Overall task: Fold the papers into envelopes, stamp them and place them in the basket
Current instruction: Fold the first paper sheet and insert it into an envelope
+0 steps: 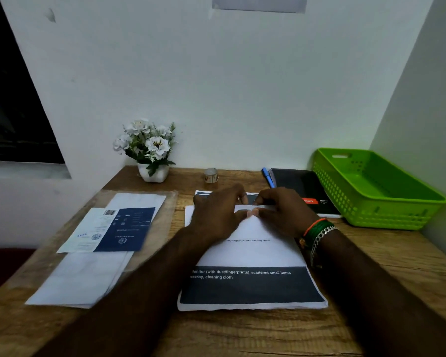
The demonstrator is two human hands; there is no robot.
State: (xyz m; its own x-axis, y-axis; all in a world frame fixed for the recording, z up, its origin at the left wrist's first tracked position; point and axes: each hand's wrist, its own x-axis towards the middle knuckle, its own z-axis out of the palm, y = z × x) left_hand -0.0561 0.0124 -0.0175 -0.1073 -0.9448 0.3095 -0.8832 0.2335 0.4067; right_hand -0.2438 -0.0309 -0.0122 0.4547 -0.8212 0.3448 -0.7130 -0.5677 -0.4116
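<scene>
Both hands press the far fold of the printed paper (250, 256) at the middle of the surface (242, 331): left hand (216, 215) and right hand (283, 212) lie with fingers bent, thumbs meeting on the fold, which hides the fold's edge. Readable print: "monitor (with dust/fingerprints), scattered small items nearby, cleaning cloth". At two o'clock sits the green basket (379, 186); the notebook (307, 191) label is illegible.

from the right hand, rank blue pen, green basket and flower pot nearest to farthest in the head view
From the right hand:
1. Blue pen, just behind it.
2. Green basket, to the right by the wall.
3. Flower pot, far left at the back.
</scene>
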